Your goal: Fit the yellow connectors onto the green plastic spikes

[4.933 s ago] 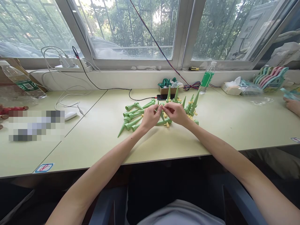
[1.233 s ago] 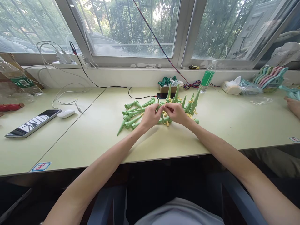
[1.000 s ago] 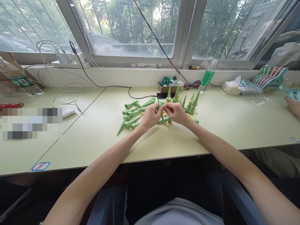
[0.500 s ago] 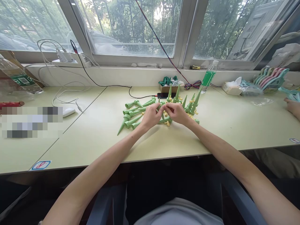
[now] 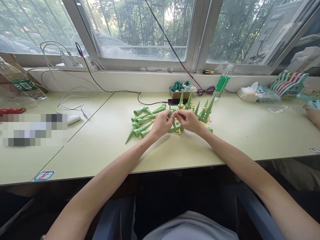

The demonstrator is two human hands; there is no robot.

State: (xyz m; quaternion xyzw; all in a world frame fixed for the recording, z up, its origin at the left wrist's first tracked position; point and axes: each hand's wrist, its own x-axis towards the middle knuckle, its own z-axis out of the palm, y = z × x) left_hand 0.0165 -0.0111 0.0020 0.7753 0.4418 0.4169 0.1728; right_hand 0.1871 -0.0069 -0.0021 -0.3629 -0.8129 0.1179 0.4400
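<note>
My left hand [image 5: 160, 125] and my right hand [image 5: 189, 120] meet over the middle of the pale green table [image 5: 105, 146], fingers pinched together on one green plastic spike [image 5: 173, 122] with a small yellow part. To the left of my hands lies a pile of green spikes [image 5: 142, 123] on their sides. To the right, several green spikes with yellow fittings [image 5: 203, 111] stand upright, tips up. The pinched fingertips hide the joint between the parts.
A phone [image 5: 175, 101] on a black cable lies behind the spikes. A green-labelled bottle [image 5: 222, 85], tissue pack [image 5: 247, 94] and coloured hangers [image 5: 291, 83] sit at the right. Another person's hand [image 5: 311, 113] rests at the far right. A white mouse [image 5: 73, 119] and bottle [image 5: 18, 83] lie left.
Both hands stay in the same place, pinched on the same spike, with only slight finger movement. The view has shifted a little.
</note>
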